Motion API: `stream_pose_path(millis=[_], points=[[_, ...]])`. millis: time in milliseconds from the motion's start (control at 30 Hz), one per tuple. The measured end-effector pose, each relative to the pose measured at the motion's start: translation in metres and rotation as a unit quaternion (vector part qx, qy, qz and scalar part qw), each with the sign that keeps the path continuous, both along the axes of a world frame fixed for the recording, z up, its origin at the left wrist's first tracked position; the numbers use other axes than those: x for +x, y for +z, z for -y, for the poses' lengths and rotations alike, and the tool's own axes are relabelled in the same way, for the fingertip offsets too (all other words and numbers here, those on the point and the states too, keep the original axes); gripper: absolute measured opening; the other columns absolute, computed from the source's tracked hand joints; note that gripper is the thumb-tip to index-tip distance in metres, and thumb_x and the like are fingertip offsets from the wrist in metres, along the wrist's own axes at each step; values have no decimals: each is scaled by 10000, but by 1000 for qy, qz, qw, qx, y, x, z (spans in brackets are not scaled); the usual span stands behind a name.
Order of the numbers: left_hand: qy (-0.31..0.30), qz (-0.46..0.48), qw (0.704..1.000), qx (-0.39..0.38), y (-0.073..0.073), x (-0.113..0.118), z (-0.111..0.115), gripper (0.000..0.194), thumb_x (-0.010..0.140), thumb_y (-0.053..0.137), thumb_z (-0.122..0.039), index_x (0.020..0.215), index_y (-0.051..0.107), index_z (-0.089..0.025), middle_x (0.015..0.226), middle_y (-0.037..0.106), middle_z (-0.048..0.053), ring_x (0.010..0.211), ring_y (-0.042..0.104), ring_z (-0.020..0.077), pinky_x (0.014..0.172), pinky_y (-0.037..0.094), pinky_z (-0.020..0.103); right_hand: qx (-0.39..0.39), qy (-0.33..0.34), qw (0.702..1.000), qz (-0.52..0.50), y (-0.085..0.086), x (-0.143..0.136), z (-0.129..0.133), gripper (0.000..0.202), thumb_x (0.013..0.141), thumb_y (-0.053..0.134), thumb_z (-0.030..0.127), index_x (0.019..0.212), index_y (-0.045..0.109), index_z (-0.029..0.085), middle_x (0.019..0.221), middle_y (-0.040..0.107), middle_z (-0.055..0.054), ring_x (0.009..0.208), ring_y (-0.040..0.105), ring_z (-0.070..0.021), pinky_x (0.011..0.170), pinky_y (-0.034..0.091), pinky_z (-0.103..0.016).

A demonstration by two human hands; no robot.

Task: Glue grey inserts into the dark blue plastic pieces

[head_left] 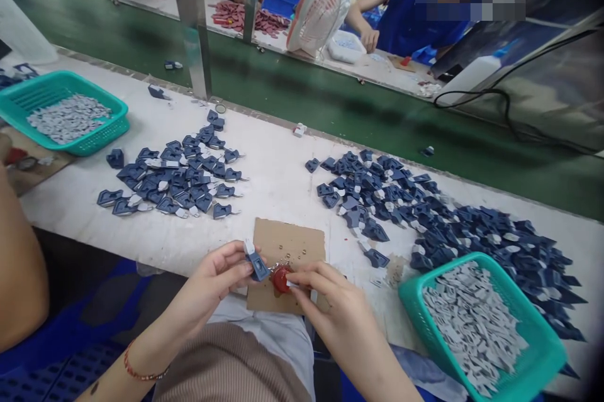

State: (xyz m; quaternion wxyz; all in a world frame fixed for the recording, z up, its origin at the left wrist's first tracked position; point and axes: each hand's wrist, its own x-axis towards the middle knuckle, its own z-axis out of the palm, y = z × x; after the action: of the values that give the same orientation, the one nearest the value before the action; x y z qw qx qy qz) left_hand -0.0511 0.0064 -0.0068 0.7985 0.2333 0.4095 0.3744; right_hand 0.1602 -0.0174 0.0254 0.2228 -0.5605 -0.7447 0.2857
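My left hand [221, 276] pinches a dark blue plastic piece [257, 265] with a light grey tip pointing up, over the left side of a cardboard sheet [287, 235]. Between my fingertips, my right hand [330, 292] holds a small light grey plastic part [291, 284], partly hidden by the fingers. That part is right beside a round red cap [282, 279] on the cardboard. A few tiny shiny bits lie around the cap. Piles of similar blue pieces lie to the left [177, 178] and right [472, 232].
A green basket [410, 301] of grey parts stands at the right, another green basket [120, 114] at the left. Behind the table edge runs a green belt [264, 78] with a metal post [191, 24]. Co-workers sit opposite; a person's arm [21, 263] is at the left.
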Motion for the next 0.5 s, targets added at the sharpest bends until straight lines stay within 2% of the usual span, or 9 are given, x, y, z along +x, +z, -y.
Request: stream_pose_path(millis=[133,300,500], points=[[-11,-17,999,26,-2,2,0,236,789,749,-312,1000,694,-222,1041,730,51,925,653,175,805,506,249,2,7,1000,8,-2,-2,0,185,916,518,120,909,683,203,902,666,-70,835,664,-196,715,559,-321],[-33,-46,998,19,1,4,0,214,785,739,-357,928,662,-217,1059,724,76,944,656,210,793,503,274,-9,4,1000,20,0,-4,2,217,945,480,138,900,677,214,904,651,-67,824,662,-192,701,555,-312],[-27,-52,998,38,-1,8,2,216,767,749,-355,921,671,-225,1019,733,71,955,664,227,820,496,295,-10,1,1000,19,1,-5,1,236,964,456,163,874,669,212,890,641,-64,815,651,-189,690,551,-307]])
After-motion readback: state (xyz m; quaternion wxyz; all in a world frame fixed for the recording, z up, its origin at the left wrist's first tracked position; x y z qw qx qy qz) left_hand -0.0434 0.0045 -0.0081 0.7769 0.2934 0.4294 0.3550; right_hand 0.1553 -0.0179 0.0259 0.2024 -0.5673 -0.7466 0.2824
